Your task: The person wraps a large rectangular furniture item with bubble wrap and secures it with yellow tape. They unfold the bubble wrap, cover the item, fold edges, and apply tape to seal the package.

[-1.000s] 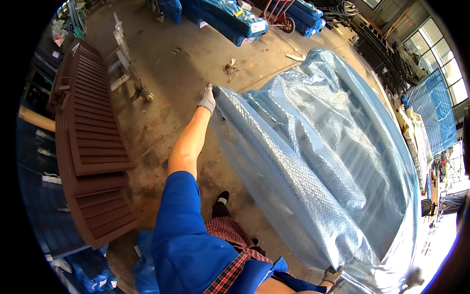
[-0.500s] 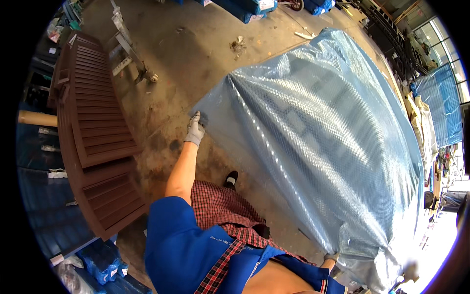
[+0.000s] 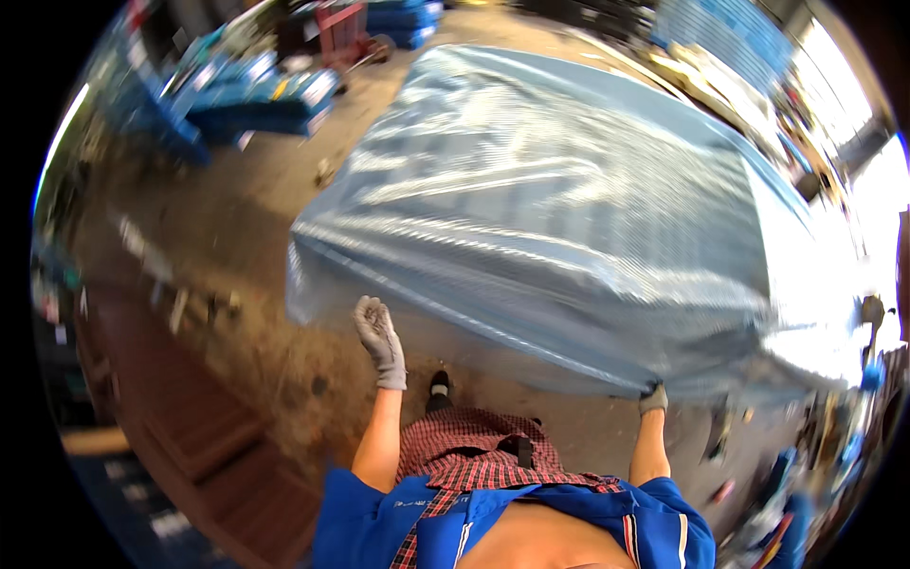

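A large sheet of translucent bubble wrap (image 3: pixel 531 190) lies draped over a wide, flat load, with bluish panels showing faintly through it. Its near edge hangs down in front of me. My left hand (image 3: pixel 380 341), in a grey glove, is held up beside the hanging left corner, fingers stretched and apart from the sheet. At the near right edge my right hand (image 3: pixel 653 398), in a grey glove with dark fingertips, has its fingers closed on the bubble wrap. What lies under the sheet is mostly hidden.
Brown louvered shutters (image 3: pixel 180 408) stand to my left, blurred. Blue-wrapped bundles (image 3: pixel 256 95) and a red hand truck (image 3: pixel 341 38) are at the far left. Long pale strips (image 3: pixel 630 64) lie beyond the sheet. Assorted clutter (image 3: pixel 787 484) sits at the lower right.
My view has swung to the right. The left hand has let go of the sheet's left corner and opened. The right hand still grips the near right edge, and the sheet lies flatter.
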`<state>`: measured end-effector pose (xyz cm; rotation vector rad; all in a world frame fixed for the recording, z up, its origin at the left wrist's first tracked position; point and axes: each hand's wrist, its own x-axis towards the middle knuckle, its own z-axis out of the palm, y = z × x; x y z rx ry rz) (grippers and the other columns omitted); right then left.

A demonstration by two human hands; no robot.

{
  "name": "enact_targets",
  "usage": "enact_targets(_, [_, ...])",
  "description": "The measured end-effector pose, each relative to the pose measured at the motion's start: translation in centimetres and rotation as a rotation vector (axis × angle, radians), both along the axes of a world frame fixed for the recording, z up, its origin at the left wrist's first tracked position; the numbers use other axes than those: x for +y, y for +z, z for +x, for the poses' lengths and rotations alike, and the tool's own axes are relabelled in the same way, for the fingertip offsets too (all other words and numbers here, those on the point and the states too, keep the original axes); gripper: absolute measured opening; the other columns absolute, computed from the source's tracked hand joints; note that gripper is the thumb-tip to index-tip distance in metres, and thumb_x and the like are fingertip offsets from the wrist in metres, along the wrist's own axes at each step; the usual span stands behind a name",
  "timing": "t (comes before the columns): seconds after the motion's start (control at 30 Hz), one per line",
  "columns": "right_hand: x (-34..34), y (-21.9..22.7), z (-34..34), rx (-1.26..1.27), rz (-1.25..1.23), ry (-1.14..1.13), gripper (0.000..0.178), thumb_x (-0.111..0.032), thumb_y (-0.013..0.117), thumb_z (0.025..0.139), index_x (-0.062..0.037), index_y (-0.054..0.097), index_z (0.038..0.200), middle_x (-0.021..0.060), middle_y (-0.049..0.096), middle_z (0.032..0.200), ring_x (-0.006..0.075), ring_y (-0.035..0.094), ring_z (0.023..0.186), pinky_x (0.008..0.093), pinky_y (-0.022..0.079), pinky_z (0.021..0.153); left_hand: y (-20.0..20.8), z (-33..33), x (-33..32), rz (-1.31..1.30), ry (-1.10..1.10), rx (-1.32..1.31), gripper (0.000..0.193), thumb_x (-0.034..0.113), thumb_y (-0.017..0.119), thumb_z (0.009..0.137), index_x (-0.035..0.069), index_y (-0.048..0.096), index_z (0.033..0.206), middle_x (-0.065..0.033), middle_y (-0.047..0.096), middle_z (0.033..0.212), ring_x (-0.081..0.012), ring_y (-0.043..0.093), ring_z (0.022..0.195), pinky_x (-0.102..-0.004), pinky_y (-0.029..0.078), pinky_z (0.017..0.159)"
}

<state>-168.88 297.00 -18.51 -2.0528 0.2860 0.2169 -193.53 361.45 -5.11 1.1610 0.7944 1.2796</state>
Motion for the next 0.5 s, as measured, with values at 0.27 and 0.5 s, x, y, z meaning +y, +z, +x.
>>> enact_targets(0.27, [5.7,4.7,-1.9,-0.021,1.012,-0.702,0.015,-0.017,0.072,0.077,-0.0128,0.062,0.087,-0.0012,0.057,0.071,0.0125,0.050,0.058,0.0295,0.039,0.049,12.4,20.9,-24.3,0.836,-1.072,0.296,0.042,0.023,0.068,0.086,0.002,0.053,0.119,-0.0129,0.056,0.116,-0.0236,0.057,0.101,-0.0330,0.047,0.088])
enact_targets(0.5, [2.4,9.0,-6.2,-0.055,1.504,-0.466,0.004,-0.006,0.062,0.084,-0.0057,0.065,0.082,-0.0018,0.062,0.075,0.0091,0.057,0.066,0.0247,0.047,0.062,9.3,33.1,-48.1,1.465,-1.204,0.295,0.068,0.049,0.060,0.085,0.002,0.044,0.132,-0.0198,0.044,0.137,-0.0336,0.038,0.129,-0.0402,0.031,0.107])
